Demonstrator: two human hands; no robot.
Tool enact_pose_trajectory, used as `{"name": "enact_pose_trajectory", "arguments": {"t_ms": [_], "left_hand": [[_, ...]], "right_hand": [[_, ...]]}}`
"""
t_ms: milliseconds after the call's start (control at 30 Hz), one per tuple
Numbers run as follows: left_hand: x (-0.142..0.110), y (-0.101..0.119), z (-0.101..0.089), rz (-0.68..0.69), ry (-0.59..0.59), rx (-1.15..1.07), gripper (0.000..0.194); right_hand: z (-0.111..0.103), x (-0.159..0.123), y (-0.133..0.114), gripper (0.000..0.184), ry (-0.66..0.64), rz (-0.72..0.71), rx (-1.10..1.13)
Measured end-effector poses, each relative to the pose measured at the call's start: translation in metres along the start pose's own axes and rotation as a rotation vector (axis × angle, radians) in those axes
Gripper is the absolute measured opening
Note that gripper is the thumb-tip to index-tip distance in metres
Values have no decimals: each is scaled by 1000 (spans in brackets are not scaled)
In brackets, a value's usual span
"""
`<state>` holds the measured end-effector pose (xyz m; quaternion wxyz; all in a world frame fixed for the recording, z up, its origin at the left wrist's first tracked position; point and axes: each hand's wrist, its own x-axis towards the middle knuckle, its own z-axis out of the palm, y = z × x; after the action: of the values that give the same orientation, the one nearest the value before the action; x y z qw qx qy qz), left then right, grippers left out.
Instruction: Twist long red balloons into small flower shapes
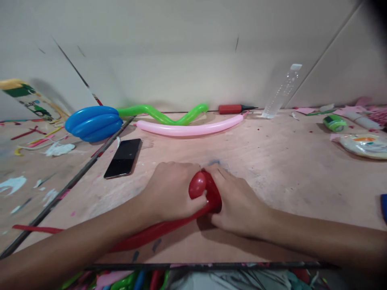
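Both hands grip a long red balloon (151,233) near the front middle of the table. My left hand (171,193) is closed around it, and a small round bulge stands out by the thumb. My right hand (234,197) meets it from the other side, fingers closed on a folded red section. The balloon's long body runs left beneath my left forearm, ending in a thin limp tail. Behind lie a pink balloon (190,129), a bent green balloon (163,117) and a blue balloon bundle (93,123).
A black phone (123,158) lies left of my hands. Along the wall are a red hand pump (230,109) and a clear bottle (281,92). Green tape (334,123) and a plastic packet (365,146) sit at right. Balloon scraps (60,149) cover the left side.
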<state>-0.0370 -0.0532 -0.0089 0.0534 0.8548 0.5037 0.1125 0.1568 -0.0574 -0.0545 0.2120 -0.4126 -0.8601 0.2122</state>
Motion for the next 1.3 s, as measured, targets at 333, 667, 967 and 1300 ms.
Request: {"name": "enact_pose_trajectory", "arguments": {"t_ms": [333, 667, 967, 1300], "left_hand": [[-13, 2, -6, 27, -56, -87, 41], [-7, -8, 0, -85, -26, -160, 11], [-2, -16, -3, -105, 45, -262, 14], [-4, -9, -9, -141, -35, -151, 37]], "right_hand": [[-2, -4, 0, 53, 23, -192, -427], [4, 14, 3, 55, 54, -148, -504], [29, 12, 8, 103, 125, -22, 129], [5, 25, 5, 60, 44, -155, -173]]}}
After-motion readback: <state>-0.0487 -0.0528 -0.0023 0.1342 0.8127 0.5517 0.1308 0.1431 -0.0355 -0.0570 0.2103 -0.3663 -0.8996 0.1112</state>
